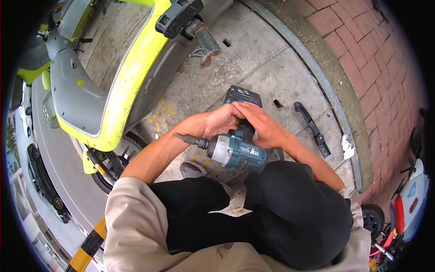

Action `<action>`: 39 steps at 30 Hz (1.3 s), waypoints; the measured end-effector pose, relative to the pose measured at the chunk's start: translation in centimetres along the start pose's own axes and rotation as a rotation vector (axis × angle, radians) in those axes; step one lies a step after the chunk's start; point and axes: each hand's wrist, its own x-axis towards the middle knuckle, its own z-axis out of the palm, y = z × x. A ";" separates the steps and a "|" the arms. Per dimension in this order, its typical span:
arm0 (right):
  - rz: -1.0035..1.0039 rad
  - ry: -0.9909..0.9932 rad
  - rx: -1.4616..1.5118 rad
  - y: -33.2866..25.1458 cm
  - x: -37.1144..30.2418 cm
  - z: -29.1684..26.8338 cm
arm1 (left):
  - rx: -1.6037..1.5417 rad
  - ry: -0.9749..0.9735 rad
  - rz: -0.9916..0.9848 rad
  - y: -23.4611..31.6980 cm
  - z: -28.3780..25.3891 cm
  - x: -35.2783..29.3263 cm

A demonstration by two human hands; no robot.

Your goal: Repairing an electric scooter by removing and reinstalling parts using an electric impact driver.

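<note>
A teal and black cordless impact wrench (240,153) with a silver nose lies sideways just above my knees. Its socket bit (191,139) points left over my left forearm. The dark battery pack (243,95) at the end of its handle faces away from me. My right hand (263,123) wraps round the handle from the right. From the other side my left hand (219,120) closes on the handle near the battery, its fingertips meeting my right hand's; some of its fingers are hidden.
A yellow-green and grey scooter (129,77) stands close on the left. On the concrete at right lie a black jointed bar (312,129) and a crumpled white tissue (347,147). A metal edging strip (312,63) borders red brick paving (358,50). A striped pole (88,247) is at lower left.
</note>
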 end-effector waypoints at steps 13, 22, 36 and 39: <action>0.530 0.432 0.696 5.5 -2.5 -5.2 | -0.128 0.056 0.290 4.4 2.6 3.4; 0.377 1.030 0.844 7.4 -2.3 -3.5 | 1.067 1.221 0.996 -1.3 4.2 5.7; 0.376 1.064 1.387 6.8 3.6 -0.8 | 1.561 1.310 0.839 -1.8 1.1 5.6; 0.460 0.920 1.590 5.5 5.2 0.6 | 1.595 1.444 0.712 -4.1 1.3 3.0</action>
